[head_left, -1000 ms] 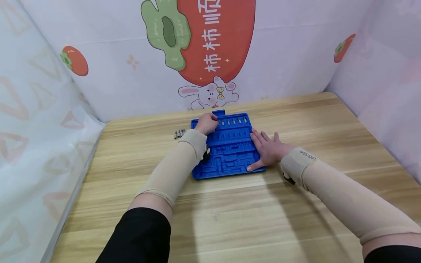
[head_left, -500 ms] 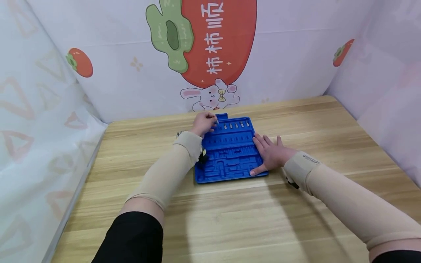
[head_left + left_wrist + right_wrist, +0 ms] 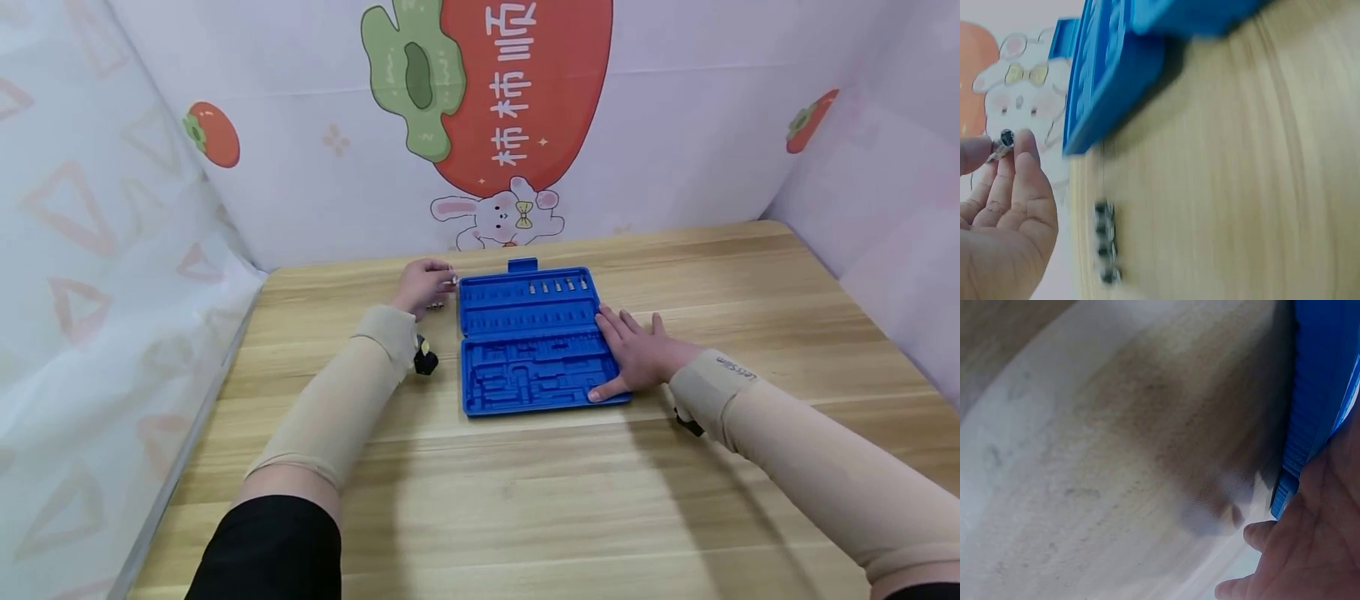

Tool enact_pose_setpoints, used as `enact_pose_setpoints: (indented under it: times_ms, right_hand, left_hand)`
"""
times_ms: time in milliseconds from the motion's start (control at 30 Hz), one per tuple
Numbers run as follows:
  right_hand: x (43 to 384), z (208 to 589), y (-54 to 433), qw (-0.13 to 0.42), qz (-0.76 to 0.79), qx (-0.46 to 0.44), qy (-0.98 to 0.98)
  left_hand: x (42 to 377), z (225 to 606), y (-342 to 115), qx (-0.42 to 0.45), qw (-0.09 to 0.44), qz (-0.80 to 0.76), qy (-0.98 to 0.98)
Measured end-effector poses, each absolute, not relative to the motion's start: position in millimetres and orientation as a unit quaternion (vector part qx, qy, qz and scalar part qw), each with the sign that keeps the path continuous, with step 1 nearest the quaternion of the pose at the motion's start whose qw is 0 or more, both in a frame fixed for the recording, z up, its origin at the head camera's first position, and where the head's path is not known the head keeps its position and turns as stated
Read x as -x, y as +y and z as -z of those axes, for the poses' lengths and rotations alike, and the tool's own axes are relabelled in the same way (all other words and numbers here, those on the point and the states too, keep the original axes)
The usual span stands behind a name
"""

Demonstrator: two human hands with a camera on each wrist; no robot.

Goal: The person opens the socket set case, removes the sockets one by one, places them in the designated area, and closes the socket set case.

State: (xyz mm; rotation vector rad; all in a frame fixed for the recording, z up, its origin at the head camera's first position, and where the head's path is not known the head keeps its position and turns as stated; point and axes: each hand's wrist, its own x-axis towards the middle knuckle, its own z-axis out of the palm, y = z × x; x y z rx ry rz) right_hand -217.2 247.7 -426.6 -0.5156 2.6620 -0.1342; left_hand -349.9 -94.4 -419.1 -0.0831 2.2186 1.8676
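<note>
A blue tool case (image 3: 540, 337) lies unfolded on the wooden table. Several small metal bit sockets (image 3: 558, 286) stand in a row at the right of its upper half; its other moulded slots show bare. Just left of the case, my left hand (image 3: 422, 287) pinches one bit socket (image 3: 1005, 142) between thumb and fingertips, its hollow square end showing in the left wrist view. Below that hand, several more bit sockets (image 3: 1106, 240) lie side by side on the table. My right hand (image 3: 637, 354) rests on the case's right edge, fingers spread and thumb on the lower corner.
The wooden table (image 3: 510, 500) extends around the case. A printed cloth backdrop (image 3: 675, 150) stands behind its far edge, with more cloth at both sides. The case's latch tab (image 3: 522, 265) sticks out at the back.
My left hand has moved left from the case's upper row, carrying a bit socket out past the left edge. My right hand keeps its place on the case. The head view has shifted slightly.
</note>
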Motion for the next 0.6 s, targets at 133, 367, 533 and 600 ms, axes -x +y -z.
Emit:
enact_pose_setpoints:
  times_ms: [133,367,533,600]
  right_hand:
    - [218,427,248,0.214,0.046,0.184,0.958]
    - [218,428,249,0.212,0.044,0.184,0.959]
    - [219,428,249,0.210,0.045,0.186,0.959]
    - [219,429,249,0.210,0.046,0.186,0.959]
  left_hand:
    - [351,420,-113,0.042,0.111,-0.635,0.764]
    - [349,420,-138,0.065,0.113,-0.643,0.755]
    - [351,422,-153,0.076,0.118,-0.642,0.753]
    - [353,424,-157,0.079,0.120,-0.639,0.756]
